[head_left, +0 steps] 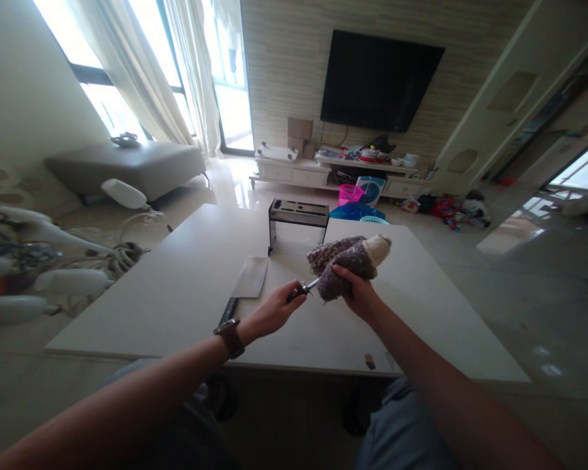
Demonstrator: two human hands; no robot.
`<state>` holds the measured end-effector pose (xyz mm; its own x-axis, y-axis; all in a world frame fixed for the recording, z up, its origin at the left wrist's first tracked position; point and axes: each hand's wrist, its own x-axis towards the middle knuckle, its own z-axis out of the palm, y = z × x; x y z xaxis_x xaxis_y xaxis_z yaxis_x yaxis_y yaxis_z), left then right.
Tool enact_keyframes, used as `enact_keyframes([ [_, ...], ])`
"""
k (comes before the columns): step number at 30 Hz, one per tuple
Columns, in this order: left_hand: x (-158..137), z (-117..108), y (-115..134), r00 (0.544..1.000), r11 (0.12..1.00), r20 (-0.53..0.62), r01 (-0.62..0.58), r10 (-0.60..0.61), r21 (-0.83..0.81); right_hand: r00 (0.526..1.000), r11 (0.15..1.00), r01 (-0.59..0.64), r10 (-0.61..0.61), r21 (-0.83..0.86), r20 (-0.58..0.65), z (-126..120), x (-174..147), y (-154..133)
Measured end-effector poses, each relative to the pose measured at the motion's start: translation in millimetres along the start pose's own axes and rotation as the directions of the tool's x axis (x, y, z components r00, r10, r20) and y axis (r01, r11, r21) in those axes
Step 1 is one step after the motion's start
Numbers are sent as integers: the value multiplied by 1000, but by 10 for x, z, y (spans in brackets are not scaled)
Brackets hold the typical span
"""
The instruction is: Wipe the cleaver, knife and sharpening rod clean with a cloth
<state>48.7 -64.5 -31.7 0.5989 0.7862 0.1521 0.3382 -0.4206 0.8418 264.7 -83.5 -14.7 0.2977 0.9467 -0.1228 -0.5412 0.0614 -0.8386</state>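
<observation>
The left hand [274, 310] is closed around the dark handle of a small knife [308, 287], whose thin metal blade points to the right and goes into the folds of a fuzzy cloth [347, 261]. The right hand [357, 290] holds this cloth from below and from the side, with the fingers wrapped on its lower part, so the blade end is hidden inside the fabric. Both things are lifted a little above the middle of the white bench [421, 313], nearer to its front edge than to the far one. The cloth looks soft, thick and light, brown-grey with a pale end; I think it bends easily and does not slip, so it is safe to grip anywhere on the bulk. The knife seems stiff and light but sharp, therefore the handle is the only good place to hold it, and the fingers under the fabric should stay away from the edge. On the bench to the left lies a cleaver [245, 284] with its wide blade flat, and near the far edge stands a dark knife block [298, 225] with slots on top.
</observation>
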Motion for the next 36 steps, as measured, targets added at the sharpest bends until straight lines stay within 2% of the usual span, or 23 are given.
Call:
enact_keyframes([
  [4, 68, 147, 34, 998, 995, -56, -35, 30, -91, 995, 992, -52, 61, -111, 75, 54, -43, 239],
  [12, 120, 205, 4, 998, 998, -55, -36, 33, -42, 997, 987, 51, -59, -154, -45, 7, 11, 310],
  [21, 64, 171, 26, 998, 997, -29, -57, 55, -49, 995, 991, 63, -72, -122, -72, 14, -27, 226],
  [25, -6, 106, 2, 1000, 1000, 0, -13, 13, 22, 993, 996, 64, -70, -68, -95, -5, 0, 116],
  [36, -128, -155, -44, 999, 986, 39, 28, -35, 165, 955, 984, 175, -160, 40, -248, -257, 243, -285],
])
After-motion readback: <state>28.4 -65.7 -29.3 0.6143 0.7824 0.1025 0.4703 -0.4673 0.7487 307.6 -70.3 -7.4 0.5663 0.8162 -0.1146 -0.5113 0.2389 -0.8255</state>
